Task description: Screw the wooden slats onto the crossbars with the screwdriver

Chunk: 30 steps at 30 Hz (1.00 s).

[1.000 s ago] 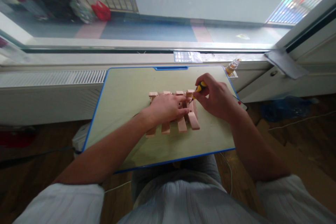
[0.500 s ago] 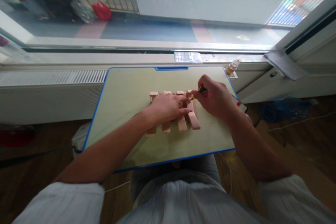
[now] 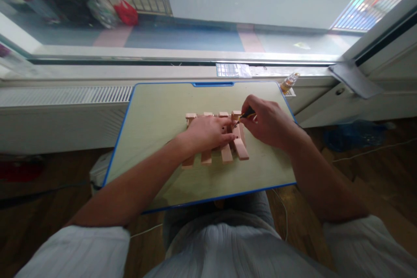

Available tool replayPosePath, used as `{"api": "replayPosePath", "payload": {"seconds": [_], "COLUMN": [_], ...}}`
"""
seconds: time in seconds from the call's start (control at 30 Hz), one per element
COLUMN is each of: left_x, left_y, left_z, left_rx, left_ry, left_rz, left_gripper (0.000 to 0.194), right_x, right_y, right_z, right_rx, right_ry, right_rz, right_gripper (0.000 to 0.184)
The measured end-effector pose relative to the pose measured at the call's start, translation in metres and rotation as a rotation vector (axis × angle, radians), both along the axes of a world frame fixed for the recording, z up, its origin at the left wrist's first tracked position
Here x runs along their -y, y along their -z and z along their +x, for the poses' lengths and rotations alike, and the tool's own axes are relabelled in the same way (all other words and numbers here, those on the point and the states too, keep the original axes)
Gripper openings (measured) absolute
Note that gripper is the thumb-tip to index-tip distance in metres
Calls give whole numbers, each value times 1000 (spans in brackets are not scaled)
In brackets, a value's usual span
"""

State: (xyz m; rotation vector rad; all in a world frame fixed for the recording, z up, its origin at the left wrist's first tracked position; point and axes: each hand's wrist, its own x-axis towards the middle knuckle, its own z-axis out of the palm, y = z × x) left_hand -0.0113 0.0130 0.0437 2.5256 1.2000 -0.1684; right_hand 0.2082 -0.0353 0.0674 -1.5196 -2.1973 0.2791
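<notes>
Red item (image 3: 21, 171): on the floor at far left, dim, kind unclear.
Radiator (image 3: 65, 95): white, slotted top, below the windowsill.
White box (image 3: 98, 169): on the floor, partly hidden by the table.
Red bag (image 3: 126, 12): beyond the window glass.
Table (image 3: 156, 104): pale top, blue edging, blue handle at the far side.
Left hand (image 3: 208, 132): laid palm down across the wooden rack, thumb and forefinger apart; whether the other fingers grip it cannot be told.
Wooden rack (image 3: 226, 153): four slats in a row, lying mid-table, its middle covered by the left hand; small dark holes near the right end.
Packet (image 3: 232, 70): flat, clear and white, on the windowsill.
Screwdriver (image 3: 249, 112): dark handle with some yellow, slanting down leftward, tip at the rack's rightmost slat; exact contact too small to tell.
Right hand (image 3: 272, 124): fingers closed around the screwdriver handle in a narrow pinch.
Bottle (image 3: 289, 83): clear, amber contents, tilted, just beyond the table's far right corner.
Blue plastic (image 3: 352, 135): crumpled, on the floor.
Grey sheet (image 3: 355, 79): near the right end of the windowsill.
</notes>
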Motion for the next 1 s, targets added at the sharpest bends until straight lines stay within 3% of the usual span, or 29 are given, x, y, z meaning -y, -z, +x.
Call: {"api": "replayPosePath", "payload": {"seconds": [0.3,0.53,0.67,0.77,1.0], "left_x": [0,0,1,0,-1], "left_y": [3,1,0,1,3], "left_z": [-1,-1,-1,-1,-1], "left_rx": [17,18,7,20,11], "left_ry": [-7,-1,-16,-7,-19], "left_rz": [3,0,-11,-2,7], "left_gripper": [53,52,53,52,51], "right_x": [-4,-2,4,7,4], "right_y": [-8,-14,-17,-18,-13], "right_z": [-9,-16,-14,-14,-23], "right_rx": [150,265,222,190,209], "right_ry": [53,138,34,-29,82], "right_rz": [51,20,-29,-64,-5], "right_gripper": [4,12,13,24,29]}}
